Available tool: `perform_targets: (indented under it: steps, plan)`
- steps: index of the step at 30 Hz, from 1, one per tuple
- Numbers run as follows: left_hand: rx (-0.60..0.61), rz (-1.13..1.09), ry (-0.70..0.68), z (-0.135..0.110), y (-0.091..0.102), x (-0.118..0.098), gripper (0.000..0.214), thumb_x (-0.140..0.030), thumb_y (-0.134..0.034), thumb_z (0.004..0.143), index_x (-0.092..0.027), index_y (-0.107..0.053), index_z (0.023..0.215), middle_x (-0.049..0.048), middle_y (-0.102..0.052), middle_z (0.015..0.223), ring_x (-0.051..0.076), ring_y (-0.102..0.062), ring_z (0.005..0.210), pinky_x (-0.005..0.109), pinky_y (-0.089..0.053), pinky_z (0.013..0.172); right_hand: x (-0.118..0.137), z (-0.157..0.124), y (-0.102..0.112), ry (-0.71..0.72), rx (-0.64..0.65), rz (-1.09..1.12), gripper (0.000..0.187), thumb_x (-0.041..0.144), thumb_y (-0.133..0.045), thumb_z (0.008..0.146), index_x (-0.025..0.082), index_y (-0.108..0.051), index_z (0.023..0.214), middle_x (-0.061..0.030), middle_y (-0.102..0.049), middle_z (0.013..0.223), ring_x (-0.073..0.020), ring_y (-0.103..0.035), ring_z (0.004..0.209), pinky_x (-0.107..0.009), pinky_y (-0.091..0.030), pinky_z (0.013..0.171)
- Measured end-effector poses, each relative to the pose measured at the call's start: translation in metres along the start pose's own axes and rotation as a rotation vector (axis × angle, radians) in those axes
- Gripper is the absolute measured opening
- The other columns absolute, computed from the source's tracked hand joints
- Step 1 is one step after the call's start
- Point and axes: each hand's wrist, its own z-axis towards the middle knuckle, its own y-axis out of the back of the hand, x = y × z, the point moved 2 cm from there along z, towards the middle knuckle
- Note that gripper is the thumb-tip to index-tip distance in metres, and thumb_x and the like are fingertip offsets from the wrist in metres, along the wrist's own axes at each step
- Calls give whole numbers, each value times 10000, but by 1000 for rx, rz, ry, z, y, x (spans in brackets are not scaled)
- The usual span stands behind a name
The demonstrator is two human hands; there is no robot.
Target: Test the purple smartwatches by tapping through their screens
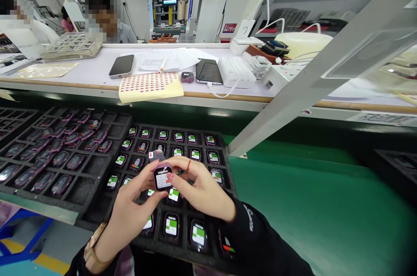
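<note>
A small purple-rimmed smartwatch body (162, 179) without a strap is held up between both hands, its lit screen facing me. My left hand (135, 195) grips it from the left side with fingers and thumb. My right hand (195, 185) holds its right side, and the right thumb lies on the screen. Behind the watch, a small tag with a red arrow (151, 155) sticks up near the left fingertips. Underneath is a black foam tray (185, 215) with compartments, many holding watch bodies with green-and-white screens (171, 225). My hands hide part of it.
A second foam tray (83, 180) at left holds many dark-screened watch bodies. On the shelf beyond lie a yellow sticker sheet (151, 87), two phones (121, 66), papers and a white power bank (236, 72). A slanted metal post (293, 89) crosses at right. Other people sit beyond.
</note>
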Motion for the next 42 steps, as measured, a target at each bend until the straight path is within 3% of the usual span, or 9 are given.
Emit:
perform_targets:
  steps: [14,18,22,28,31,35,42]
  plan:
    - [-10,41,-49,0,-2,-1,578,-117,-720,825,-381,-585,1323,-67,-736,1067,96,-705,891,139,-557,851,-1,-1,-6,22,-99,-116,215,229,-596,855,148,-704,1021,-41,-641,877,-151,-563,662,-201,-424,477]
    - [-13,40,-19,0,-2,2,551,-136,-723,829,-326,-590,1329,-30,-738,1061,128,-710,890,183,-576,852,0,-1,-7,3,-108,-121,196,237,-586,863,157,-705,997,-40,-643,868,-152,-565,654,-211,-424,483]
    - [-9,36,16,-1,-2,3,539,-156,-728,832,-311,-592,1329,-19,-733,1090,146,-707,917,211,-583,863,2,0,-5,-7,-65,-65,214,268,-555,906,153,-702,1012,-53,-627,880,-144,-551,616,-216,-421,466]
    - [-1,-25,29,0,0,4,585,-135,-718,840,-381,-560,1347,-60,-706,1193,131,-692,1025,183,-563,905,-1,0,-1,-46,44,110,272,333,-488,1001,145,-683,1033,-75,-579,986,-88,-514,526,-175,-431,413]
    - [-21,-30,31,1,1,2,581,-127,-728,830,-387,-577,1327,-73,-720,1159,118,-701,1000,164,-561,895,-1,0,0,-62,111,161,241,280,-542,965,150,-663,1128,-79,-557,1030,-105,-547,593,-176,-469,443]
    - [-36,-13,15,2,2,0,563,-153,-727,840,-385,-574,1331,-72,-736,1108,113,-710,955,168,-567,882,0,0,1,2,148,94,372,176,-621,862,150,-626,1233,-81,-571,1063,-173,-572,823,-204,-516,573]
    - [-28,29,23,2,5,0,556,-174,-737,830,-337,-579,1338,-30,-717,1175,160,-704,1017,207,-587,871,4,3,2,5,161,144,320,176,-593,845,166,-649,1160,-73,-544,1079,-148,-567,781,-174,-493,522]
